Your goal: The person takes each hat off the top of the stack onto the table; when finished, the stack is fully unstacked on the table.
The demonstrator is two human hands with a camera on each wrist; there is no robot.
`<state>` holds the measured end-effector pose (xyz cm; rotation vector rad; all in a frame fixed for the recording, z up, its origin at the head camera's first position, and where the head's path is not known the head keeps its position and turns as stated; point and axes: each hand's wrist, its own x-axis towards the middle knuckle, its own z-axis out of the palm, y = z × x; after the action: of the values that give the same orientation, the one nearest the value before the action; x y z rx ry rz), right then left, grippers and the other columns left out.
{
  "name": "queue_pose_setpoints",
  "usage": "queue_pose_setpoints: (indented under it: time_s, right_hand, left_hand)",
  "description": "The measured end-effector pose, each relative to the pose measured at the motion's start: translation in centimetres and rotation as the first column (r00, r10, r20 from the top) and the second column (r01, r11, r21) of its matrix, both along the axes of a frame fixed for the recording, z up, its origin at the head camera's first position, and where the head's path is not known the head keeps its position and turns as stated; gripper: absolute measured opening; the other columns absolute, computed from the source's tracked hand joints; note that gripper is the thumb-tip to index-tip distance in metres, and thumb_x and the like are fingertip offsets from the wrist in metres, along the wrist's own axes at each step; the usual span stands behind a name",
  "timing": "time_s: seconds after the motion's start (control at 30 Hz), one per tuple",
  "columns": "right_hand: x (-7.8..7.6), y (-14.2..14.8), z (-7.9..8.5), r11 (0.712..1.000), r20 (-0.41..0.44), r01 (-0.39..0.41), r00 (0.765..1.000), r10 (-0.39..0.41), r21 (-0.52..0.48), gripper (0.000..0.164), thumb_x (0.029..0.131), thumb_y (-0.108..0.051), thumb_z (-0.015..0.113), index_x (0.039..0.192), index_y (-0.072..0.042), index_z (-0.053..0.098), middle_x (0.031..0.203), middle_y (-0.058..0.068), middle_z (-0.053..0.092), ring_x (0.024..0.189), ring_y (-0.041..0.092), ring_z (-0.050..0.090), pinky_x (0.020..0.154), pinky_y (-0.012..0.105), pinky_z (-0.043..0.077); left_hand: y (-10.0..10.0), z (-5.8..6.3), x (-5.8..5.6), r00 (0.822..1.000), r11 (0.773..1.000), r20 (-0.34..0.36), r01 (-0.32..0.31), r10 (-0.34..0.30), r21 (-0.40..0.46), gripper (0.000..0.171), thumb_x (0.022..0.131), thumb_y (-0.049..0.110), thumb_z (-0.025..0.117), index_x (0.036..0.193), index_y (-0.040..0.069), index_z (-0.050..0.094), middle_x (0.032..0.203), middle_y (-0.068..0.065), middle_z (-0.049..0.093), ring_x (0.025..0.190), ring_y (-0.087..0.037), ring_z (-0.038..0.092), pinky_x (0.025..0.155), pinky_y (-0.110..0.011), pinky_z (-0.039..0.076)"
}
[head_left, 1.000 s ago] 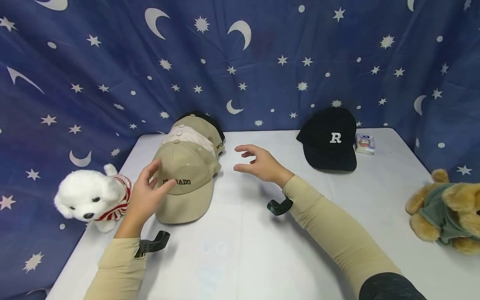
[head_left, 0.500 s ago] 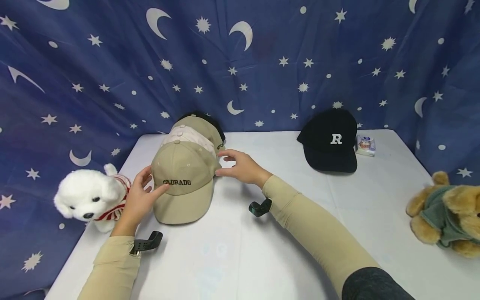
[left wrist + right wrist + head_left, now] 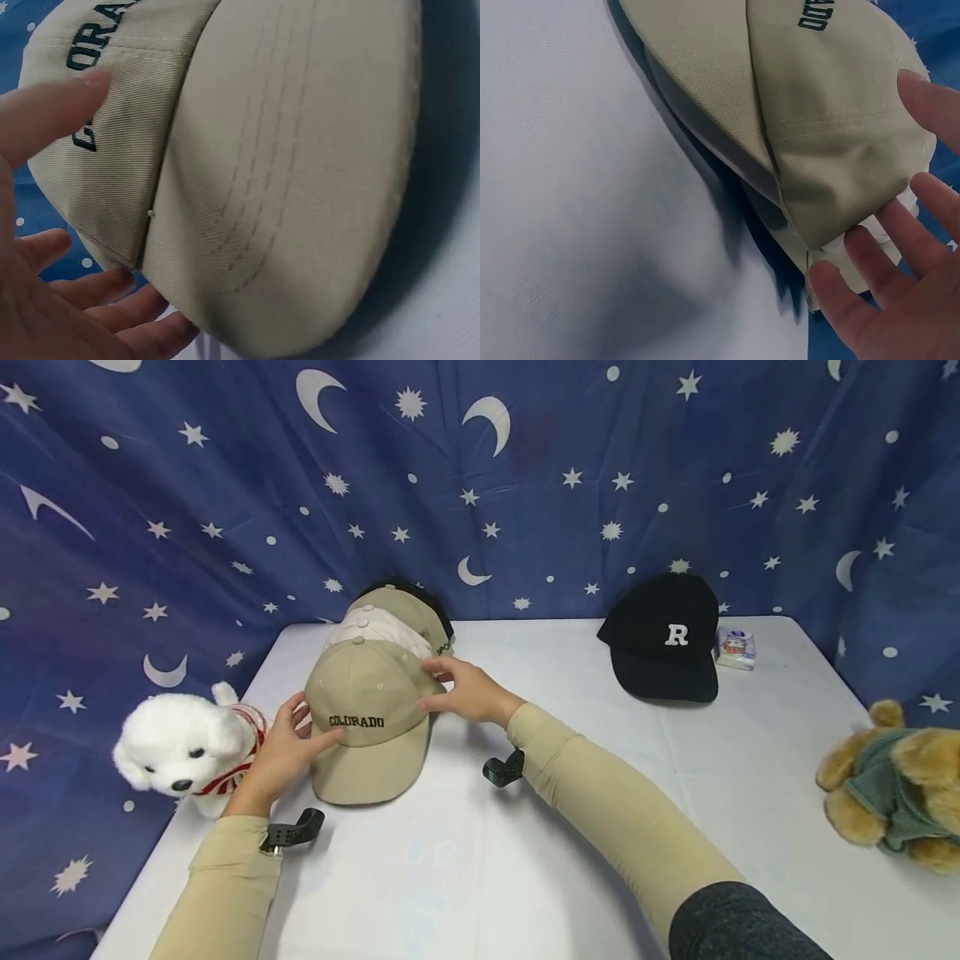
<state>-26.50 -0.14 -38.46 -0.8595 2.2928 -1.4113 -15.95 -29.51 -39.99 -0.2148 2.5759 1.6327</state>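
A beige baseball cap (image 3: 367, 693) lettered COLORADO sits at the front of an overlapping row of caps, its brim toward me. At its left side is my left hand (image 3: 285, 756), thumb over the lettered front and fingers at the lower edge by the brim (image 3: 300, 150). My right hand (image 3: 474, 693) is at the cap's right side, thumb over the crown and spread fingertips along the lower edge (image 3: 840, 202). Neither hand visibly closes on the cap. Behind it show a pale pink cap (image 3: 382, 625), another beige cap (image 3: 416, 610) and a partly hidden black cap (image 3: 433, 597).
A black cap with a white R (image 3: 660, 639) stands at the back right beside a small printed packet (image 3: 737, 648). A white plush dog (image 3: 176, 739) is left of my left hand, a brown plush toy (image 3: 885, 785) at the far right. A starry blue curtain (image 3: 540, 543) hangs behind the white table (image 3: 540, 868).
My right hand has moved left from beside the row onto the beige cap's right side. My left hand has shifted slightly left and down against its left side. The caps stay in place.
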Motion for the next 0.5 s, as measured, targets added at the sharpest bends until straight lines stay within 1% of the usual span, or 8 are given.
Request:
queue_pose_setpoints:
  time_s: [0.1, 0.17, 0.23, 0.3, 0.37, 0.43, 0.5]
  right_hand:
    - [0.2, 0.0, 0.1, 1.0, -0.009, 0.0, 1.0, 0.0, -0.016, 0.064, 0.086, -0.02, 0.079, 0.141, -0.003, 0.051, 0.133, 0.011, 0.057, 0.128, 0.024, 0.05, 0.11, 0.044, 0.036]
    - [0.3, 0.0, 0.2, 0.999, -0.008, 0.002, 1.0, -0.002, -0.033, 0.06, 0.086, -0.018, 0.08, 0.138, -0.004, 0.053, 0.126, 0.011, 0.059, 0.124, 0.024, 0.051, 0.108, 0.044, 0.039]
    - [0.4, 0.0, 0.3, 0.999, 0.001, 0.002, 1.0, -0.002, -0.053, 0.06, 0.086, -0.016, 0.08, 0.137, -0.005, 0.052, 0.121, 0.01, 0.059, 0.12, 0.024, 0.053, 0.104, 0.041, 0.042]
    - [0.6, 0.0, 0.3, 0.997, 0.014, -0.001, 1.0, 0.002, -0.077, 0.062, 0.086, -0.014, 0.079, 0.139, -0.006, 0.049, 0.123, 0.01, 0.058, 0.118, 0.024, 0.054, 0.099, 0.037, 0.046]
    - [0.8, 0.1, 0.4, 0.996, 0.022, -0.008, 1.0, 0.01, -0.094, 0.065, 0.086, -0.013, 0.078, 0.142, -0.008, 0.046, 0.128, 0.01, 0.057, 0.119, 0.025, 0.054, 0.096, 0.035, 0.047]
    - [1.1, 0.1, 0.6, 0.995, 0.012, -0.018, 1.0, 0.019, -0.097, 0.067, 0.086, -0.013, 0.078, 0.144, -0.01, 0.044, 0.134, 0.01, 0.055, 0.121, 0.026, 0.054, 0.097, 0.036, 0.046]
    - [1.4, 0.0, 0.9, 0.995, -0.006, -0.034, 0.999, 0.033, -0.093, 0.065, 0.086, -0.014, 0.078, 0.142, -0.011, 0.045, 0.137, 0.01, 0.054, 0.122, 0.026, 0.053, 0.099, 0.04, 0.044]
  left_hand:
    - [0.0, -0.1, 0.1, 1.0, 1.0, 0.028, 0.003, -0.002, -0.017, 0.112, 0.089, 0.024, 0.078, 0.16, 0.007, -0.007, 0.162, -0.03, 0.003, 0.143, -0.05, 0.022, 0.111, -0.058, 0.028]
    - [0.1, -0.1, 0.2, 1.0, 1.0, 0.027, -0.001, 0.001, -0.028, 0.112, 0.088, 0.023, 0.079, 0.16, 0.007, -0.006, 0.162, -0.03, 0.004, 0.142, -0.05, 0.024, 0.111, -0.059, 0.029]
    - [0.2, -0.1, 0.4, 1.0, 0.999, 0.019, -0.003, 0.003, -0.037, 0.112, 0.088, 0.023, 0.079, 0.16, 0.006, -0.005, 0.161, -0.03, 0.006, 0.142, -0.05, 0.025, 0.111, -0.059, 0.029]
    - [0.4, -0.1, 0.6, 1.0, 0.999, 0.013, -0.007, 0.007, -0.048, 0.111, 0.087, 0.022, 0.079, 0.16, 0.005, -0.003, 0.161, -0.031, 0.008, 0.141, -0.051, 0.026, 0.111, -0.059, 0.029]
    - [0.5, -0.2, 0.9, 1.0, 0.998, 0.013, -0.01, 0.011, -0.063, 0.111, 0.087, 0.022, 0.08, 0.16, 0.005, -0.002, 0.161, -0.031, 0.01, 0.141, -0.051, 0.026, 0.111, -0.06, 0.029]
    - [0.6, -0.2, 1.1, 1.0, 0.997, 0.017, -0.016, 0.017, -0.075, 0.11, 0.087, 0.021, 0.08, 0.16, 0.005, -0.001, 0.16, -0.031, 0.011, 0.141, -0.051, 0.027, 0.111, -0.06, 0.03]
    - [0.6, -0.2, 1.3, 1.0, 0.996, 0.02, -0.022, 0.023, -0.083, 0.11, 0.087, 0.021, 0.08, 0.16, 0.005, -0.001, 0.16, -0.031, 0.012, 0.141, -0.051, 0.027, 0.11, -0.059, 0.03]
